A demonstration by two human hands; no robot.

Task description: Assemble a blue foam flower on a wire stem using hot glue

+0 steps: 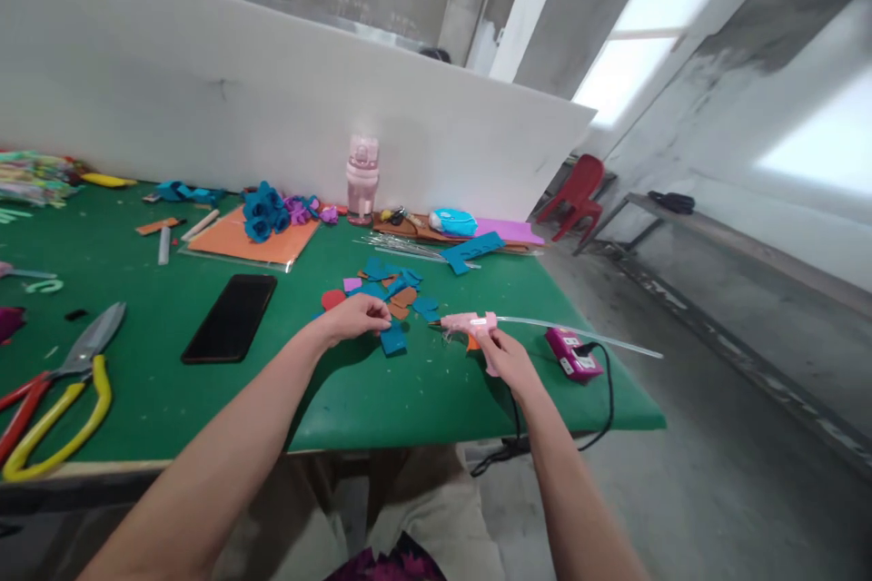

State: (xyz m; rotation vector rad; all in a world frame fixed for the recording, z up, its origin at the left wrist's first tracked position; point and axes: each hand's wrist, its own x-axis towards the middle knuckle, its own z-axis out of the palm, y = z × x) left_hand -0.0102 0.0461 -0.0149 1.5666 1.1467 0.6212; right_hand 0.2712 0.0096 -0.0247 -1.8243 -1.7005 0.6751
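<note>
My right hand (504, 356) is wrapped round the handle of a pink hot glue gun (470, 323), its nozzle pointing left. A long clear glue stick (579, 332) juts out of the gun's back end. With fingers pinched together, my left hand (358, 318) is at a small blue foam piece (393, 340), which shows just below the fingertips. Several cut pieces in blue, brown, red and pink lie heaped beyond the fingers, among them a brown piece (404, 298) and a red piece (333, 299).
Left of my arm lie a black phone (230, 318) and large scissors (82, 363). Blue paper flowers (264, 212) rest on an orange sheet (235, 238). A pink bottle (362, 180) stands against the white board (286, 100). At right is a magenta power socket box (572, 354) with a black cord.
</note>
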